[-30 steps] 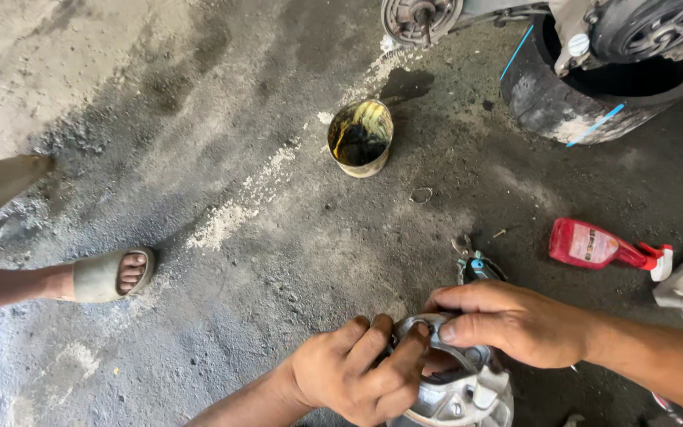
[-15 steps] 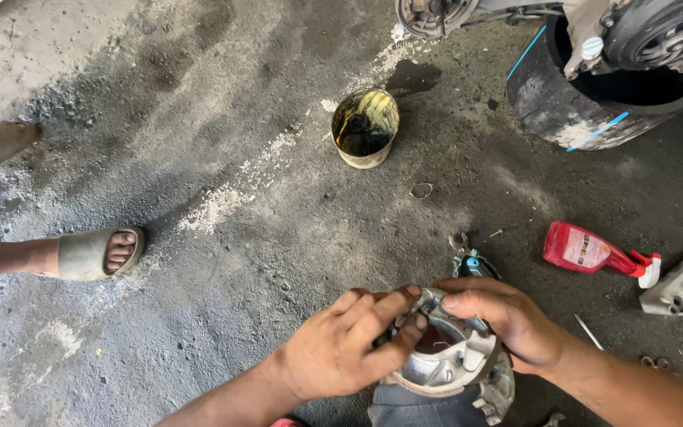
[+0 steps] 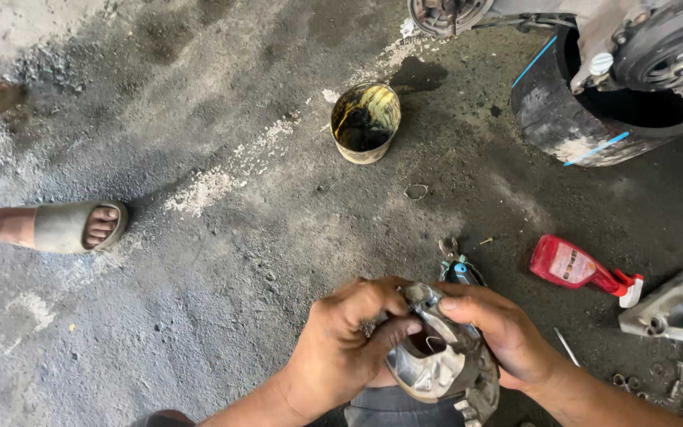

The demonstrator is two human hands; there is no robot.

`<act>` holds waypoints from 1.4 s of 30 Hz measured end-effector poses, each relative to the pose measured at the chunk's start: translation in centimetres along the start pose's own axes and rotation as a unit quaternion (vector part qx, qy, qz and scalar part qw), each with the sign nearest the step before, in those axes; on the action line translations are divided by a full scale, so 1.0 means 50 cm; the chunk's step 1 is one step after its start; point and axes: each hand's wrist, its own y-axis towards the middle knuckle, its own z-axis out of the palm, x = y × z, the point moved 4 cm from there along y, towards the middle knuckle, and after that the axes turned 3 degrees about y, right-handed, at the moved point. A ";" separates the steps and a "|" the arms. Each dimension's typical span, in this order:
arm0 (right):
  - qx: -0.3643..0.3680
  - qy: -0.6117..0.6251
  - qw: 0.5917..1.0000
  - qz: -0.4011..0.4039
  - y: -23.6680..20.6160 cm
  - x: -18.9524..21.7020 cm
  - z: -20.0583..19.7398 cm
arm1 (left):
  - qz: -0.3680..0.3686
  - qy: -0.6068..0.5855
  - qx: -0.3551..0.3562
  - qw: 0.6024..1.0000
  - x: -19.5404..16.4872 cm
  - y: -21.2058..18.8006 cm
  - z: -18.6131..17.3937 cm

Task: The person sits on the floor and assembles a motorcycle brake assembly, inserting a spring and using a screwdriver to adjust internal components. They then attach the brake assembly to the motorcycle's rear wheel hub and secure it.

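Note:
A grey cast-metal engine housing (image 3: 444,370) with a round bore sits at the bottom middle of the head view. My left hand (image 3: 349,348) grips its left rim, thumb and fingers pushed into the bore. My right hand (image 3: 499,328) wraps over its top and right side. A thin wire clip shows inside the bore. Both hands are oily.
A dirty yellow tin can (image 3: 366,121) stands on the stained concrete. A red spray bottle (image 3: 579,267) lies to the right, beside a grey metal bracket (image 3: 677,308) and loose bolts (image 3: 673,387). An engine on a black tyre (image 3: 594,111) is top right. Another person's sandalled foot (image 3: 77,225) is left.
The camera view has shifted slightly. My left hand's fingers have moved further into the housing's bore, and my right hand has slid over its top.

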 end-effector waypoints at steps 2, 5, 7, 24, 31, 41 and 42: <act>-0.026 -0.017 0.999 0.006 -0.004 -0.002 -0.010 | -0.047 -0.004 0.019 0.999 -0.001 0.005 -0.002; -0.101 -0.079 0.992 0.017 -0.010 -0.002 -0.027 | 0.052 0.101 0.068 0.991 -0.030 0.023 -0.019; -0.084 -0.137 0.987 0.016 -0.013 0.002 -0.028 | 0.170 0.144 0.105 0.969 -0.054 0.026 -0.018; 0.013 -0.378 0.920 -0.103 0.009 0.034 0.019 | -0.018 -0.113 0.115 0.987 0.040 0.033 -0.018; 0.003 -0.402 0.909 -0.110 0.009 0.037 0.038 | -0.119 -0.125 0.038 0.984 0.086 0.008 -0.011; 0.057 -0.398 0.911 -0.096 0.017 0.050 0.074 | -0.151 -0.171 0.131 0.965 0.010 0.009 -0.029; 0.057 -0.401 0.909 -0.099 0.016 0.052 0.075 | -0.158 -0.175 0.119 0.964 0.007 0.009 -0.028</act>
